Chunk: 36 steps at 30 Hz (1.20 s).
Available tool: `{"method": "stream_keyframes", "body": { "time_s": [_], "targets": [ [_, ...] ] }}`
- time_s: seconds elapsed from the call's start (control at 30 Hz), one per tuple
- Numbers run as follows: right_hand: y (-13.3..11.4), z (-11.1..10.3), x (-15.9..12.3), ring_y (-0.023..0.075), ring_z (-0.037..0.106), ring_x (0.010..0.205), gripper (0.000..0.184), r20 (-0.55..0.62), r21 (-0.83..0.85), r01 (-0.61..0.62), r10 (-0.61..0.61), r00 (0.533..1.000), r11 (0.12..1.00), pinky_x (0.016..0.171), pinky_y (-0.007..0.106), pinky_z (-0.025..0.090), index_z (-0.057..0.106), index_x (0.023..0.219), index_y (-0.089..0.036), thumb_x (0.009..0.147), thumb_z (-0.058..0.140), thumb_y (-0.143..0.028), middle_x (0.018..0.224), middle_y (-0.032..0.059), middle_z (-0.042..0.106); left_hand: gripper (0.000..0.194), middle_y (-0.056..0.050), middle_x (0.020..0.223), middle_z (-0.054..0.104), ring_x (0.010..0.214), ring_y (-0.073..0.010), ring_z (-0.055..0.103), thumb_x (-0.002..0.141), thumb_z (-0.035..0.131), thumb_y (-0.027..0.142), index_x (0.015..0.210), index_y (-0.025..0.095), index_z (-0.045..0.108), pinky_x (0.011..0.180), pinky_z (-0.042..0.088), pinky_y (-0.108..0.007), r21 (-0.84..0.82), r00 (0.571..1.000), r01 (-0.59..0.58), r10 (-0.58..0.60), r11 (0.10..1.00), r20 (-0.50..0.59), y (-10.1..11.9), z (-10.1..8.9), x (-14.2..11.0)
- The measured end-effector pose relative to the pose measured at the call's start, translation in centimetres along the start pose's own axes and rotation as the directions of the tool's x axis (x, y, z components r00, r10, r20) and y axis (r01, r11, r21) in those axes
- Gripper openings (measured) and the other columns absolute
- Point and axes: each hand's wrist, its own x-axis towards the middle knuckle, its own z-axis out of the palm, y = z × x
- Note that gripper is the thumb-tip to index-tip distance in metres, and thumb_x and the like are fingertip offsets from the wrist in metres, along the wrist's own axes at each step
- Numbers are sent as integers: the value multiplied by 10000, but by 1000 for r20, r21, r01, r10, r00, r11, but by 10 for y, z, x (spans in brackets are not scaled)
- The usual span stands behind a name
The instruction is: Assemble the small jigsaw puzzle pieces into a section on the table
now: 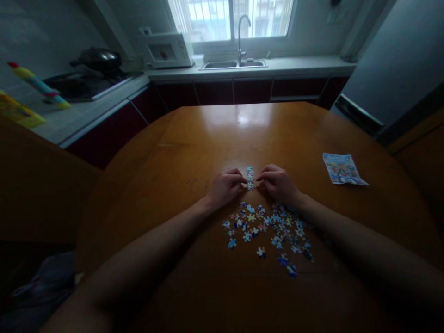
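Note:
A short, narrow strip of joined jigsaw puzzle pieces lies on the wooden table, running away from me. My left hand is closed, its fingertips pinched together against the strip's left edge. From the other side, my right hand has its fingers curled together at the strip's right edge. Nearer to me, a spread of loose jigsaw puzzle pieces in blue, white and yellow covers part of the tabletop. Some of them reach under my right wrist. Anything small between the fingertips is hidden.
On the right of the wooden table lies a creased, colourful picture sheet. Beyond the table are a sink with a tap, a white microwave and a dark pan on the stove.

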Motion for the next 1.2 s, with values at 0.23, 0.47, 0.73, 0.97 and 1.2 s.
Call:
{"method": "stream_keyframes", "body": {
  "time_s": [0.23,0.47,0.73,0.97,1.2],
  "targets": [
    [-1,0,-1,195,611,840,192,62,0,36,-36,997,999,751,340,481,755,799,-219,840,617,-92,849,54,672,220,-34,824,686,799,-161,612,856,613,88,832,222,786,761,488,-311,26,998,-20,18,999,56,1,-1,0],
    [-5,-1,-1,195,603,844,181,112,0,56,-56,992,998,764,345,479,761,812,-223,877,619,-131,858,59,667,208,-39,836,676,819,-166,608,878,611,133,850,234,790,769,486,-319,27,995,-32,29,999,93,2,-1,0],
    [-4,-1,-1,193,603,870,232,186,-9,67,-64,980,998,786,340,480,773,830,-248,860,602,-95,879,49,673,222,-41,838,691,822,-173,609,884,599,144,846,246,792,782,490,-331,31,993,-19,15,999,117,1,0,0],
    [-5,-1,1,198,607,878,218,160,-7,56,-54,986,998,806,343,483,741,814,-222,844,588,-69,881,56,681,224,-38,837,685,797,-160,613,854,612,96,840,227,793,752,496,-310,-25,996,50,-48,998,74,0,0,1],
    [-3,0,0,195,595,869,215,134,-5,55,-54,989,998,806,342,477,733,789,-215,836,589,-62,860,53,671,234,-38,837,686,809,-157,610,844,613,70,835,219,793,765,493,-304,-9,997,42,-41,999,65,-1,0,1]
  ]
}}
